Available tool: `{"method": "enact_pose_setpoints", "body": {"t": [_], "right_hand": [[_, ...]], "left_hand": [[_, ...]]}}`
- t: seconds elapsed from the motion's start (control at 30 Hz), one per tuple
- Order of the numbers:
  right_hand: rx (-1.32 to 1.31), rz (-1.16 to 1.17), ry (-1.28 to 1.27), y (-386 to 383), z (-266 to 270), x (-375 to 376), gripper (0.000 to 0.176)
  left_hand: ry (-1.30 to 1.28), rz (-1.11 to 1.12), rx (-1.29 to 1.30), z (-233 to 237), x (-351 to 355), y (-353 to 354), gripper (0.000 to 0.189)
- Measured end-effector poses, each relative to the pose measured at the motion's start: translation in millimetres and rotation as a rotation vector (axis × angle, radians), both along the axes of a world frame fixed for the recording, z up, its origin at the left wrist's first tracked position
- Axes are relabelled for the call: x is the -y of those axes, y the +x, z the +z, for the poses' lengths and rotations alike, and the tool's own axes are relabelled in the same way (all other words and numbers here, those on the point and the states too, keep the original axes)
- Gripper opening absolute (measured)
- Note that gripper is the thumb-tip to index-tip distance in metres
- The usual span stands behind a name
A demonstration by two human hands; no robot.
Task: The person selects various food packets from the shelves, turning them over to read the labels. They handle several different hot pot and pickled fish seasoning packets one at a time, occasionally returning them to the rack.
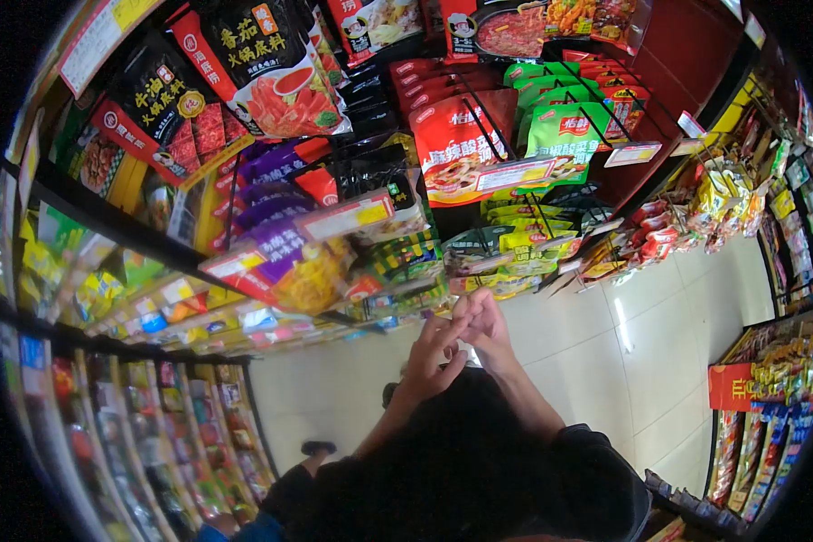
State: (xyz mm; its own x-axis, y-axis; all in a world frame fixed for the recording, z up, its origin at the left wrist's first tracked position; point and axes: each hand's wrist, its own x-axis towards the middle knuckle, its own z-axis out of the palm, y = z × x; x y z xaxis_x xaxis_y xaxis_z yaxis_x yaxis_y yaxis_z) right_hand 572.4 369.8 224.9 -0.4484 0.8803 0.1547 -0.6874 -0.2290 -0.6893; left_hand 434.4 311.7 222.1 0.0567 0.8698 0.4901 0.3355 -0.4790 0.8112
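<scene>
My left hand [436, 350] and my right hand [486, 331] meet in front of my dark clothing, below the shelf. Their fingers are bent and touch each other at the tips. Whether something small is pinched between them I cannot make out. Nearest above the hands hang yellow seasoning packets [524, 242] on hooks. Higher up are a red pouch [456, 149] and a green pouch [562, 140], each at the front of its row. A purple pouch [294, 257] hangs to the left.
Black hotpot-base packs [167, 117] stand upper left. Price tags [343, 217] stick out along the shelf front. Packed shelves [144, 434] line the left, and a snack rack [763, 406] stands right. Pale floor tiles [587, 370] lie below. At lower left shows someone's blue sleeve [255, 528].
</scene>
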Motion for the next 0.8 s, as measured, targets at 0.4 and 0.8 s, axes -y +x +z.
{"method": "enact_pose_setpoints", "body": {"t": [0.4,0.8], "right_hand": [[-0.080,0.007,-0.062,-9,9,-2,0.038],[-0.003,-0.053,-0.084,-11,-9,-7,0.029]], "left_hand": [[-0.074,-0.056,-0.019,-6,0,-8,0.063],[-0.255,0.074,-0.041,-11,5,-16,0.067]]}}
